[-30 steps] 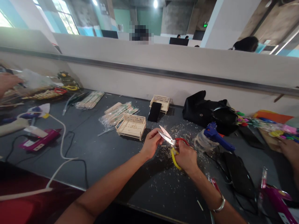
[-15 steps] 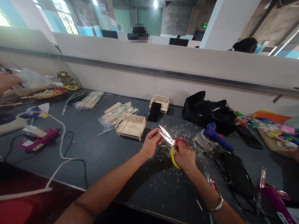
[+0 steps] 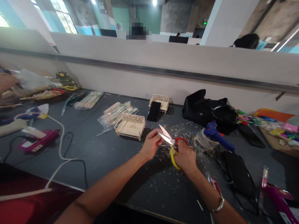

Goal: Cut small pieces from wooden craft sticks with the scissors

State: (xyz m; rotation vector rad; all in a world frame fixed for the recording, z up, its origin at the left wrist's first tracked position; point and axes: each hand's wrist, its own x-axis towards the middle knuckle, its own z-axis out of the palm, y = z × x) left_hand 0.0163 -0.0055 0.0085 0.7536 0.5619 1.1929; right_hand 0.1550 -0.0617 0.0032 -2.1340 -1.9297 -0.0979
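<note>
My right hand (image 3: 186,156) grips a pair of scissors (image 3: 172,142) by its red and yellow handles. The blades point up and to the left, with a gap between them. Close to the blade tips, my left hand (image 3: 150,144) is closed in a pinch; whatever its fingers hold is too small to make out. Pale clippings (image 3: 174,174) lie scattered on the dark table below both hands. Just beyond my left hand stands a small wooden-stick model seat (image 3: 130,126). Farther back, a phone (image 3: 154,111) leans on a second stick model (image 3: 161,101).
Bagged wooden sticks (image 3: 118,113) lie left of the models. A black bag (image 3: 205,107) and a blue glue gun (image 3: 218,136) on a clear container (image 3: 202,143) are to the right. A magenta glue gun (image 3: 39,140) with cords lies left. Another person's hand (image 3: 8,82) shows at the far left.
The scissor blades have spread slightly wider apart. Both hands stay in nearly the same place, and the view has shifted a little.
</note>
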